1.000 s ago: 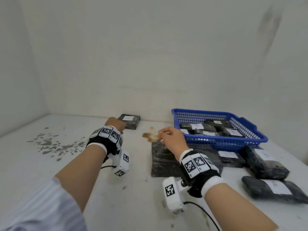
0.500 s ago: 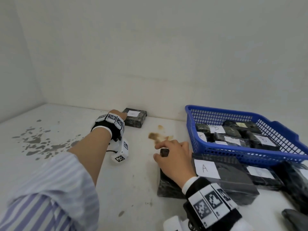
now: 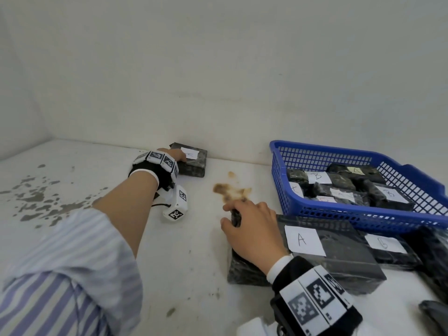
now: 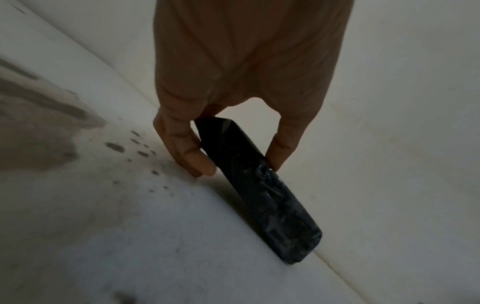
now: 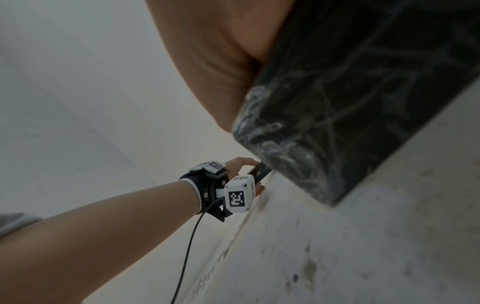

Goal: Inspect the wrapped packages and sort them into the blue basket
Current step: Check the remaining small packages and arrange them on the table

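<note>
Left hand reached the small package at upper centre, thumb and fingers now pinching its edges; right hand fingers curl over the large package's far-left corner.

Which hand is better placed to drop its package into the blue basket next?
Right. The right hand grips the large package beside the blue basket; the left hand grips the small package farther away.

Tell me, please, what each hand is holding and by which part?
Left hand pinches the small far package across one end; right hand grips the large A-labelled package at its far left corner.
</note>
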### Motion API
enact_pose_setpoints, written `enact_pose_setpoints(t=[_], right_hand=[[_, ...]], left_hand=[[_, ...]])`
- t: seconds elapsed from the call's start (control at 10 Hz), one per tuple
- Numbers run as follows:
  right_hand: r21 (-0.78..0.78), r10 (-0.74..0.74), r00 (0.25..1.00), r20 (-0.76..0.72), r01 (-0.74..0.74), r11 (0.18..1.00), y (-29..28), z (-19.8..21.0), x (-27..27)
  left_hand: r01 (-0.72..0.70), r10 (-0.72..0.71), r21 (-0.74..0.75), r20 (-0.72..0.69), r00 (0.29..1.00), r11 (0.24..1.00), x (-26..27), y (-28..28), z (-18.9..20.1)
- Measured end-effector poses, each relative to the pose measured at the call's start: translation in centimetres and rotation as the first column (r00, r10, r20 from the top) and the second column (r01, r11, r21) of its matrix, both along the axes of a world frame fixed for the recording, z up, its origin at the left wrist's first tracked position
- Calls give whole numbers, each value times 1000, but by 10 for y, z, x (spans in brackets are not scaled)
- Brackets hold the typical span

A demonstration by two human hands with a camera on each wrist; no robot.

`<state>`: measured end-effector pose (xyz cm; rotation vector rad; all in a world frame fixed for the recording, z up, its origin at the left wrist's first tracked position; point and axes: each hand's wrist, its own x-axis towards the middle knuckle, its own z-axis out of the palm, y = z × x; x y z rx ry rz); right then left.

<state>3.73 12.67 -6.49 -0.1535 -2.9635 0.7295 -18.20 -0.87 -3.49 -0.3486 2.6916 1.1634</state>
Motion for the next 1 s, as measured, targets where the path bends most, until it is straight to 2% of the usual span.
enact_pose_setpoints(t=[0.1, 0.2, 0.3, 0.4, 0.6, 0.7, 0.8, 0.9, 1.0], right_hand=[[-4, 2, 1000, -11, -2, 1000, 1, -2, -1], [-8, -7, 999, -33, 6, 1000, 2, -2, -3], [-9, -16, 999, -37, 16, 1000, 2, -2, -3], [3, -13, 1000, -28, 13, 1000, 2, -1, -3], [21, -39, 999, -35, 40, 999, 1, -1, -3], [-202, -68, 990, -124, 42, 978, 0, 5, 3], [-553, -172, 954, -244, 8, 833, 6, 16, 13], [-749, -237, 933, -271, -50, 660, 23, 39, 26], [-855, -137, 947, -290, -192, 481, 46, 70, 51]], left_hand=[[-84, 112, 288, -84, 990, 954, -9, -16, -16], [-55, 116, 461, -107, 987, 886, -14, -29, -24], [-78, 155, 584, -83, 984, 808, 7, -32, -13], [-59, 127, 723, -41, 991, 688, 34, -37, -6], [38, 57, 869, -75, 996, 493, 96, -52, -6], [78, 21, 893, -97, 995, 444, 130, -56, 0], [123, -33, 892, -120, 992, 434, 161, -58, 12], [201, -120, 857, -164, 979, 475, 187, -54, 33], [363, -219, 778, -291, 931, 513, 208, -44, 58]])
